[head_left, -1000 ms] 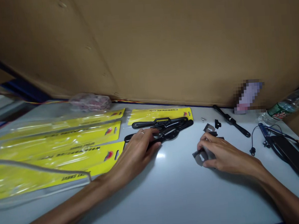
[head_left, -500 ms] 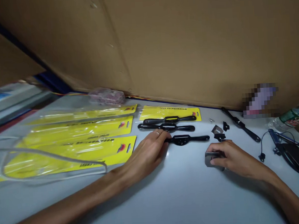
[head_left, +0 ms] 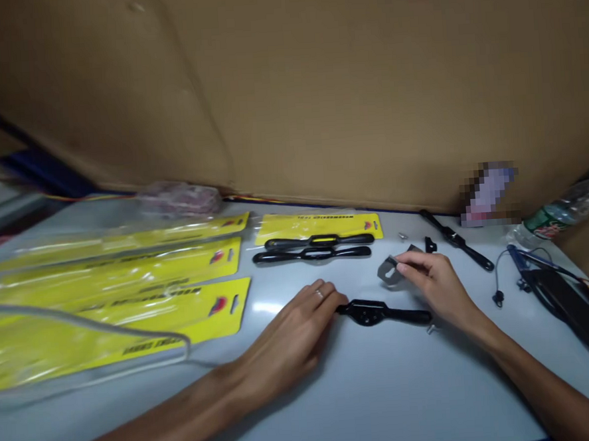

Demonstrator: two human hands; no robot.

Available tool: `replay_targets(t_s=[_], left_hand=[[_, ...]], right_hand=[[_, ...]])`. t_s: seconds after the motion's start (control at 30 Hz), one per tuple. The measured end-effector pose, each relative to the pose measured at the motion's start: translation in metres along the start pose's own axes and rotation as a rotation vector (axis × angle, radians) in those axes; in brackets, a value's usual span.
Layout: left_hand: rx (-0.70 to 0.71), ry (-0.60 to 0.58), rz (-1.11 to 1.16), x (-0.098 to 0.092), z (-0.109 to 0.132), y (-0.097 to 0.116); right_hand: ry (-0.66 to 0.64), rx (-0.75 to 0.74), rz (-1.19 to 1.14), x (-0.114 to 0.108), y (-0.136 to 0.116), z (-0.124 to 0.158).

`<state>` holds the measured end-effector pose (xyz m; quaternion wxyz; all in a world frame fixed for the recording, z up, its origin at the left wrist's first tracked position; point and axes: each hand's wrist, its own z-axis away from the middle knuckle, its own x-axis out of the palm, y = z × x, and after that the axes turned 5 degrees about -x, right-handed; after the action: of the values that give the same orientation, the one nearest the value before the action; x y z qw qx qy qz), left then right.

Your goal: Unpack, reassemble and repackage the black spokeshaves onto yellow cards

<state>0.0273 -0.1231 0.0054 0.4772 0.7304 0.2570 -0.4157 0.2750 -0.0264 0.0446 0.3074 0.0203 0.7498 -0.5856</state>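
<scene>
My left hand [head_left: 301, 326] is closed around the left handle of a black spokeshave [head_left: 370, 312], whose body and right handle lie along the table. Between the thumb and fingers of my right hand [head_left: 435, 282] is a flat grey spokeshave blade [head_left: 389, 272] with a keyhole-shaped slot, lifted above the tabletop. A small screw [head_left: 431, 329] rests by the tip of the right handle. Behind my right fingers, another metal piece [head_left: 414, 248] is partly hidden. Two more spokeshaves [head_left: 311, 254] lie side by side farther back.
Yellow packaging cards [head_left: 214, 305] in clear plastic cover the left, with a grey cable [head_left: 131, 317] across them. Another yellow card [head_left: 319, 225] lies behind the spokeshaves. At right are a black spokeshave [head_left: 456, 240], a small black part [head_left: 430, 244], a plastic bottle [head_left: 549, 221] and pliers [head_left: 542, 272].
The spokeshave in my left hand has come nearer, away from the other two. My right hand has moved back and raised the blade, showing its slot. The view has shifted.
</scene>
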Motion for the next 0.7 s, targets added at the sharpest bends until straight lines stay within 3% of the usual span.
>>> replay_targets(t_s=[0.4, 0.7], left_hand=[[0.035, -0.015, -0.02, -0.003, -0.001, 0.004], [0.048, 0.004, -0.03, -0.001, 0.001, 0.005]], right_hand=[[-0.365, 0.05, -0.058, 0.021, -0.007, -0.019], [-0.342, 0.052, 0.026, 0.021, -0.005, -0.007]])
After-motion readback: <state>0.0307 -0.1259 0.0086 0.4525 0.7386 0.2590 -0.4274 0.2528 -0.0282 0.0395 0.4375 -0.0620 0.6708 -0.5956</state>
